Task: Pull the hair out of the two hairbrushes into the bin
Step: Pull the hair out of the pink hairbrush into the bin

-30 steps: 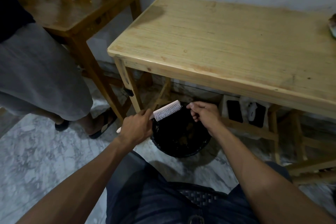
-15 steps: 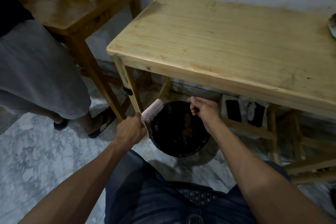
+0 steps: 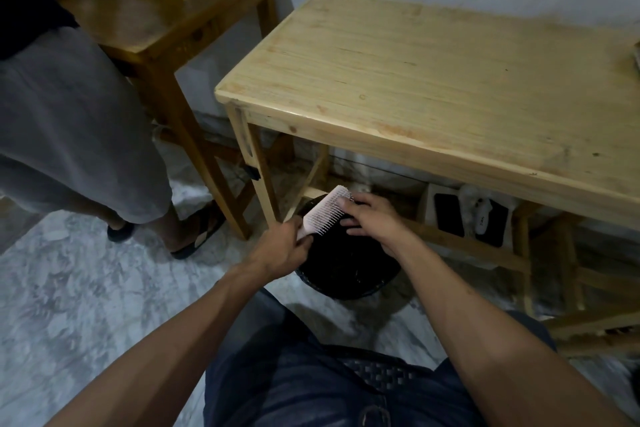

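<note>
A pale pink hairbrush (image 3: 323, 213) is held over the black bin (image 3: 346, 270) on the floor, bristles facing up and towards me. My left hand (image 3: 282, 248) grips its handle. My right hand (image 3: 372, 218) lies against the bristle side, fingers spread, fingertips on the bristles near the brush's far end. Whether hair is pinched between the fingers cannot be made out. Only one brush is clearly in view.
A light wooden table (image 3: 450, 87) stands right above and behind the bin. A darker table (image 3: 166, 21) is at the back left. Another person in grey shorts (image 3: 69, 135) and sandals stands at the left. Dark devices (image 3: 467, 215) lie under the table.
The brush swung back to the right over the bin. My right hand opened out of its pinch and moved onto the bristles.
</note>
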A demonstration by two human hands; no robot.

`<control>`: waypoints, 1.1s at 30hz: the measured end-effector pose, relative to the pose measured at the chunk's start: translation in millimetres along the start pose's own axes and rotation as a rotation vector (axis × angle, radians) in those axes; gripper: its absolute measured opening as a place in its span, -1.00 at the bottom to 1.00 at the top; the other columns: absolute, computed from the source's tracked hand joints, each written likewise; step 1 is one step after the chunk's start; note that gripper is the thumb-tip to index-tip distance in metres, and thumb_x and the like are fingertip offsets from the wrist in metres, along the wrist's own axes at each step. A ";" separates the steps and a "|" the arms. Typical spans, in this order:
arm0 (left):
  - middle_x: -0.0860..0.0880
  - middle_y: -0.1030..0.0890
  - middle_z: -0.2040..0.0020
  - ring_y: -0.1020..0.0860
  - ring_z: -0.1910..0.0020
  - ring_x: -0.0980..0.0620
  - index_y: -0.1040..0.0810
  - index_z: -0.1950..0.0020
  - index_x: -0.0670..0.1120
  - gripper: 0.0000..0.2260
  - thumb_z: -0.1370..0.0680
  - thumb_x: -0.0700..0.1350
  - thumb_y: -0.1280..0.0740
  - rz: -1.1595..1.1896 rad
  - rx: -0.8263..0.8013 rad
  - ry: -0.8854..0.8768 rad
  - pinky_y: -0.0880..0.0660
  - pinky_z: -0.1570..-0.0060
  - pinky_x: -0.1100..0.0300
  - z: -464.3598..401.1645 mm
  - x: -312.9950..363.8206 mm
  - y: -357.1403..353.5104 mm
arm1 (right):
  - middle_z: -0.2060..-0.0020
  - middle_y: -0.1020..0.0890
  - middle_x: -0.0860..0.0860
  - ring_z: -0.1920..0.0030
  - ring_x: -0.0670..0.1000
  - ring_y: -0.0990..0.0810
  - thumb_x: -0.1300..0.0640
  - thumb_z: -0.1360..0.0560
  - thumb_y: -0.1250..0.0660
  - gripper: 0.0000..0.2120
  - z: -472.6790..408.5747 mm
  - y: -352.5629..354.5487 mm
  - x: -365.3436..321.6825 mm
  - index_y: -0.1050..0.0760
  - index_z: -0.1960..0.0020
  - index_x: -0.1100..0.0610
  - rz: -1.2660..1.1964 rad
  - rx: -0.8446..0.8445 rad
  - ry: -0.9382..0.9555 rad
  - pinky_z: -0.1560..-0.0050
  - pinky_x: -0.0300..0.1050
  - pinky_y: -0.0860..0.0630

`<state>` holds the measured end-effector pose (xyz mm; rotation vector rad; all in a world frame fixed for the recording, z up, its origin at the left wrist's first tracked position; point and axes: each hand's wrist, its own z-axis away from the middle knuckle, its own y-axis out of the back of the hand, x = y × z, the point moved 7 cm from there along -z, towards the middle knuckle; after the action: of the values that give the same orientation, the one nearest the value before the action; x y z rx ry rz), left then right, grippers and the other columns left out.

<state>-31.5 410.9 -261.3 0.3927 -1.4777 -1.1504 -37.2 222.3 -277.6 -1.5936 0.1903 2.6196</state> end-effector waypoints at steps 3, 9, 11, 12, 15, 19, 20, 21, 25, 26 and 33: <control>-0.07 -0.67 0.06 -0.63 0.18 -0.06 -0.50 -0.21 -0.07 -0.72 -0.57 0.04 -0.30 0.069 -0.008 0.020 -0.60 0.19 -0.02 6.3 2.4 4.3 | 0.05 -0.70 0.04 0.13 -0.03 -0.67 0.01 -0.50 -0.46 -0.59 2.4 -2.1 -15.5 -0.53 -0.26 0.18 -0.023 0.010 0.046 0.21 -0.21 -0.58; -0.06 -0.67 0.09 -0.66 0.23 -0.03 -0.47 -0.19 -0.04 -0.72 -0.54 0.04 -0.33 0.112 -0.054 0.040 -0.64 0.18 -0.08 24.0 1.9 35.2 | 0.14 -0.71 0.09 0.26 -0.04 -0.64 0.05 -0.49 -0.48 -0.74 17.2 -28.9 -68.7 -0.53 -0.09 0.16 0.009 -0.041 0.202 0.30 -0.22 -0.57; -0.07 -0.66 0.08 -0.65 0.22 -0.04 -0.48 -0.18 -0.03 -0.70 -0.51 0.06 -0.35 0.095 -0.030 0.028 -0.63 0.18 -0.11 31.8 5.3 52.8 | 0.17 -0.71 0.08 0.30 -0.05 -0.65 0.08 -0.50 -0.47 -0.80 24.3 -36.8 -88.6 -0.56 -0.04 0.15 -0.010 -0.065 0.253 0.34 -0.24 -0.57; -0.07 -0.65 0.08 -0.64 0.20 -0.06 -0.48 -0.18 -0.03 -0.68 -0.48 0.06 -0.35 0.082 -0.022 0.015 -0.62 0.17 -0.14 36.4 8.7 61.4 | 0.19 -0.71 0.07 0.31 -0.05 -0.64 0.08 -0.50 -0.47 -0.86 28.6 -39.7 -97.0 -0.58 0.01 0.12 -0.022 -0.079 0.271 0.35 -0.25 -0.57; -0.07 -0.64 0.12 -0.61 0.21 -0.08 -0.50 -0.12 -0.03 -0.70 -0.44 0.05 -0.34 0.022 -0.008 -0.045 -0.57 0.18 -0.17 50.0 20.6 79.9 | 0.20 -0.70 0.07 0.31 -0.04 -0.60 0.09 -0.51 -0.46 -0.91 42.2 -42.2 -114.3 -0.62 0.10 0.10 -0.024 -0.094 0.305 0.33 -0.25 -0.58; -0.07 -0.62 0.18 -0.57 0.27 -0.08 -0.50 -0.06 -0.07 -0.75 -0.47 0.04 -0.34 0.019 0.047 -0.120 -0.50 0.23 -0.17 66.5 33.6 90.1 | 0.17 -0.70 0.08 0.24 -0.01 -0.64 0.14 -0.50 -0.47 -0.85 65.2 -40.0 -134.3 -0.63 -0.02 0.18 -0.010 -0.131 0.353 0.29 -0.24 -0.62; -0.07 -0.62 0.19 -0.57 0.28 -0.07 -0.50 -0.07 -0.06 -0.75 -0.48 0.04 -0.34 0.036 0.071 -0.138 -0.49 0.25 -0.15 69.8 38.2 92.1 | 0.12 -0.71 0.11 0.19 0.01 -0.66 0.14 -0.49 -0.48 -0.78 71.6 -38.0 -141.0 -0.64 -0.08 0.23 0.004 -0.128 0.374 0.26 -0.21 -0.63; -0.06 -0.62 0.20 -0.56 0.29 -0.07 -0.50 -0.10 -0.06 -0.75 -0.49 0.04 -0.34 0.055 0.099 -0.154 -0.48 0.26 -0.14 72.4 43.0 94.4 | 0.08 -0.71 0.12 0.15 0.02 -0.67 0.15 -0.49 -0.48 -0.74 78.1 -35.4 -148.0 -0.63 -0.12 0.26 0.016 -0.121 0.392 0.22 -0.19 -0.64; -0.02 -0.59 0.28 -0.56 0.37 -0.04 -0.45 -0.13 -0.04 -0.83 -0.58 -0.07 -0.33 0.104 0.240 -0.200 -0.40 0.42 0.11 75.7 65.6 107.0 | 0.13 -0.72 0.15 0.18 0.03 -0.72 0.19 -0.49 -0.48 -0.81 98.8 -22.8 -169.5 -0.64 -0.02 0.31 -0.025 -0.111 0.371 0.16 -0.19 -0.67; -0.02 -0.59 0.28 -0.58 0.38 -0.05 -0.43 -0.16 -0.04 -0.83 -0.59 -0.09 -0.31 0.118 0.274 -0.204 -0.40 0.45 0.17 76.2 70.6 109.8 | 0.13 -0.73 0.19 0.17 0.06 -0.73 0.20 -0.48 -0.48 -0.78 101.1 -20.2 -171.9 -0.63 -0.02 0.36 -0.035 -0.105 0.348 0.15 -0.18 -0.67; -0.12 -0.56 0.26 -0.47 0.45 -0.03 -0.37 -0.11 -0.06 -0.93 -0.64 -0.13 -0.22 0.222 0.352 -0.191 -0.35 0.49 0.12 74.8 86.7 110.7 | 0.16 -0.72 0.19 0.23 0.10 -0.76 0.32 -0.44 -0.50 -0.72 118.7 -12.0 -167.0 -0.55 -0.11 0.31 -0.184 0.164 0.333 0.03 0.00 -0.69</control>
<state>-83.2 426.4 -111.5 0.3540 -1.8501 -0.7676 -63.3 251.8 -76.2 -1.8764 0.2550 2.1336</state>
